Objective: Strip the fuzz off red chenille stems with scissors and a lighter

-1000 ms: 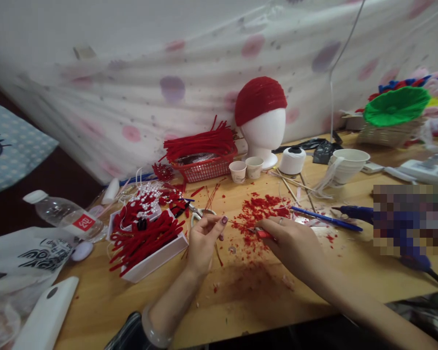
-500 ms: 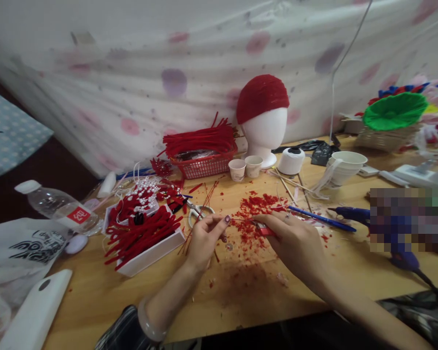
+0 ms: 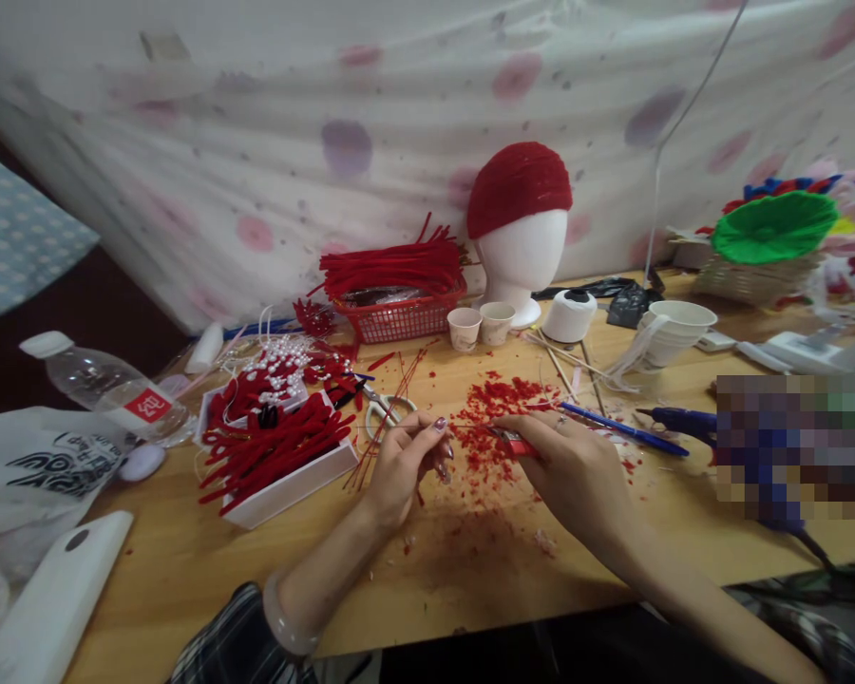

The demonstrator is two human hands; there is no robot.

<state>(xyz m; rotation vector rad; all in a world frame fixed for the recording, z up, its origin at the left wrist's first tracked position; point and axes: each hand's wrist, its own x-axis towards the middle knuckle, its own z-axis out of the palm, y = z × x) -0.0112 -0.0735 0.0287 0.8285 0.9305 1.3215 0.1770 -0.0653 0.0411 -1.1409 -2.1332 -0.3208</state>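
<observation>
My left hand [image 3: 403,465] is closed in a pinch on one end of a thin dark wire [image 3: 465,427]. The wire runs level toward my right hand [image 3: 577,470], which is closed around a small red-handled tool [image 3: 517,445] with a metal tip. The tip is at the wire's other end; most of the tool is hidden by my fingers, so its exact kind is unclear. Beneath and behind lie scattered red fluff clippings [image 3: 499,394]. Scissors [image 3: 383,410] and several thin red stems [image 3: 404,375] rest just beyond my left hand.
A white box of red chenille stems [image 3: 285,489] and a bottle [image 3: 106,385] stand left. Behind are a red basket [image 3: 406,318], two paper cups [image 3: 463,330], a foam head [image 3: 523,242] and a thread cone [image 3: 570,315]. A blue pen [image 3: 623,429] and glue gun [image 3: 684,418] lie right.
The view has shifted slightly. Both hands keep their grips and nearly the same places. The stretch between them looks thinner and darker, with less red on it.
</observation>
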